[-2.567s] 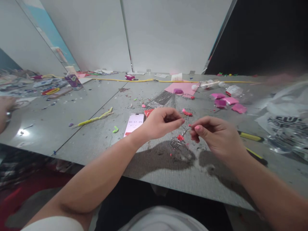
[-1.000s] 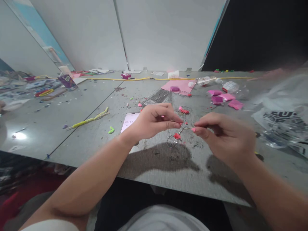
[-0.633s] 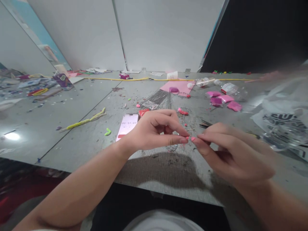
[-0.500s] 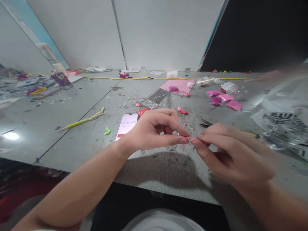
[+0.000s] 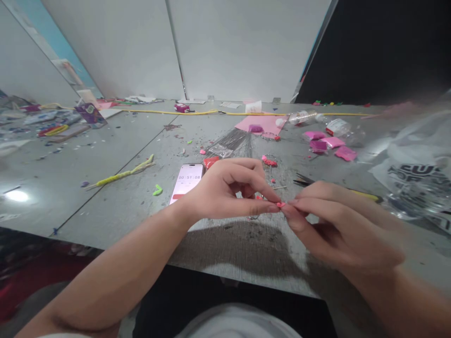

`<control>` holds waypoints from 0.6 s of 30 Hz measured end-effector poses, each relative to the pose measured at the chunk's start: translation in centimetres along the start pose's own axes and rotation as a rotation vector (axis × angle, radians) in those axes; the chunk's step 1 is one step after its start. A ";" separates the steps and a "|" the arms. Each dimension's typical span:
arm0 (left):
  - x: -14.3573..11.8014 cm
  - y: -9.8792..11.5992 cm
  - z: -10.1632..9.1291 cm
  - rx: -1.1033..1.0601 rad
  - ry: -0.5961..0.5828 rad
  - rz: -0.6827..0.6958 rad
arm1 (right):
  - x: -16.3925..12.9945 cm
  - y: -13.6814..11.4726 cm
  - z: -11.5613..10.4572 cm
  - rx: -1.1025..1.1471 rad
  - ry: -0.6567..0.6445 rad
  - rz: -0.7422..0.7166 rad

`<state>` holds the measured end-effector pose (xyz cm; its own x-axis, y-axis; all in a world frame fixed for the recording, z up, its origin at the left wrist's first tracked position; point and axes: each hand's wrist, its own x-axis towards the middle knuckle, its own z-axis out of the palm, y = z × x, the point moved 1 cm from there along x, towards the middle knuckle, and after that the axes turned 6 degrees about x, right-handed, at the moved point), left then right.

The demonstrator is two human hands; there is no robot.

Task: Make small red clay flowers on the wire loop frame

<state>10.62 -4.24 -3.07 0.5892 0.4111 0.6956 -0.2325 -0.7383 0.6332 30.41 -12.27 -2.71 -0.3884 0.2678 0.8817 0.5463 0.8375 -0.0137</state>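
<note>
Just above the near part of the table, my left hand (image 5: 234,190) and my right hand (image 5: 338,225) meet fingertip to fingertip. Between them is a small lump of pink modelling clay (image 5: 281,204), pinched by thumb and forefinger on both sides. Part of the lump is hidden by the fingertips. Something red on a thin wire loop shows partly behind my left fingers; I cannot make out whether it is held or lies on the table. Beyond my hands lies a wire ring with red-pink clay bits (image 5: 270,163).
A phone with a running timer (image 5: 186,178) lies by my left wrist. Pliers or scissors with dark tips (image 5: 303,180) lie behind my right hand. Around are thin wires (image 5: 230,140), pink clay packets (image 5: 319,146), a plastic bag (image 5: 412,164) and a yellow twisted stem (image 5: 120,177).
The pink clay bits at my two hands' fingertips, slightly apart before, have come together into one lump. My left fingertips have shifted a little to the right.
</note>
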 end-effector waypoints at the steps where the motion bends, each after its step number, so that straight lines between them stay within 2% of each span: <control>1: 0.0 0.0 0.0 0.007 -0.002 -0.002 | 0.0 0.0 0.0 -0.002 -0.010 -0.002; 13: 0.0 0.0 -0.2 0.074 -0.013 0.041 | 0.0 0.1 -0.1 -0.048 -0.071 -0.018; 18: 0.0 0.0 -0.2 0.055 -0.042 0.017 | 0.0 0.1 -0.1 -0.021 -0.048 -0.009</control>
<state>10.42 -4.17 -2.98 0.6173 0.3764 0.6908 -0.2009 -0.7736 0.6010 30.59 -12.21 -2.67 -0.4280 0.2830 0.8583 0.5582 0.8297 0.0048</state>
